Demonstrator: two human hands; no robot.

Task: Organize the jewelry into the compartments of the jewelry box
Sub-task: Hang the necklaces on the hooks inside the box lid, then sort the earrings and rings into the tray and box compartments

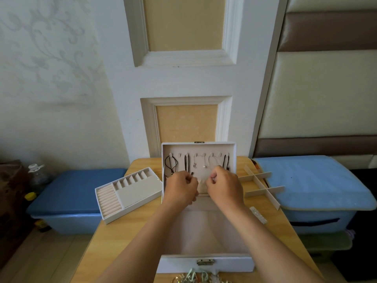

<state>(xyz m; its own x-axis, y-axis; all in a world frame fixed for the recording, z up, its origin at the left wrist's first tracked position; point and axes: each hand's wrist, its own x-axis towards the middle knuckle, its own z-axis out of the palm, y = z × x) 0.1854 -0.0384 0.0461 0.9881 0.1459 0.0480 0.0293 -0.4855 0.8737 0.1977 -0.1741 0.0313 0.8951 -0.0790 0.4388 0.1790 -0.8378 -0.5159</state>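
Observation:
A white jewelry box [206, 262] lies open on the wooden table, its lid [199, 148] standing upright at the back. Several necklaces [171, 166] hang from hooks inside the lid. My left hand [180, 189] and my right hand [224, 185] are both raised in front of the lower part of the lid, fingers curled and pinched close together. Whatever they pinch is too small to make out. A pile of loose jewelry [195, 277] lies at the near table edge, in front of the box.
A removable ring and earring tray [128, 193] sits on the table to the left of the box. A loose cross-shaped divider [263, 185] lies to the right, with a small clear strip [258, 214] near it. Blue storage bins [75, 199] flank the table.

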